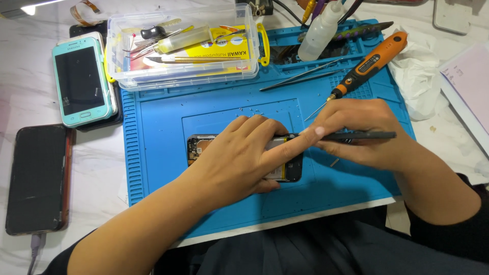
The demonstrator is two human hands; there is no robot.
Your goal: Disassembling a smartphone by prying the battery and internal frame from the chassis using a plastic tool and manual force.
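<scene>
In the head view, an opened phone [204, 147] lies flat in the middle of a blue mat [153, 122], its back off and its insides showing at the left end. The left hand [239, 155] lies palm down across the phone, covering most of it; the fingers are spread flat and pressing, not curled round anything, and the forefinger stretches to the right along the phone's upper edge. Only the phone's left end and its lower right corner show past the hand.

The right hand [364, 130] sits just right of the phone, fingers closed in a pinch on a thin black tool [367, 136] held level. The tool's working end meets the phone's upper right corner, right beside the left forefinger tip; the exact contact is hidden by the fingers.

Behind the hands, an orange and black power driver [372, 61] lies slanted on the mat, with tweezers [300, 75] beside it. A clear box [254, 46] of small tools stands at the mat's top left, and a white bottle [321, 30] at the top. A teal phone [81, 81] and a dark phone [38, 178] rest on the table to the left, well apart from the hands. Crumpled white paper [420, 76] lies at the right edge.
</scene>
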